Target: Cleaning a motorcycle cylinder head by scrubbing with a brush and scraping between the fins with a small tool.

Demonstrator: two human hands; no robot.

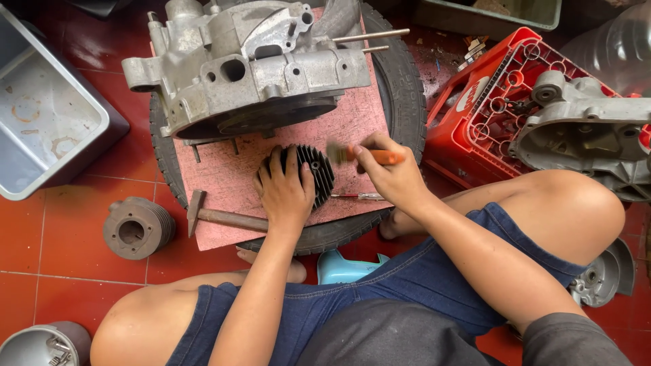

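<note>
On top of a pink board (pixel 230 169) laid over a tyre (pixel 400 88), sat a round black ribbed engine part (pixel 319 169). Lay flat, round face up, held down by the left hand (pixel 285 190) spread wide over it. Held a brush with an orange handle (pixel 369 156) in the closed right hand (pixel 393 173), long way pointing left, bristles just beside the ribbed part. Crowded from behind by a big grey engine case (pixel 244 61). Lay near: a hammer (pixel 220 217), a thin screwdriver (pixel 359 196). Stood off on the red floor: a rusty ribbed cylinder (pixel 135 227), a red crate (pixel 488 102).
</note>
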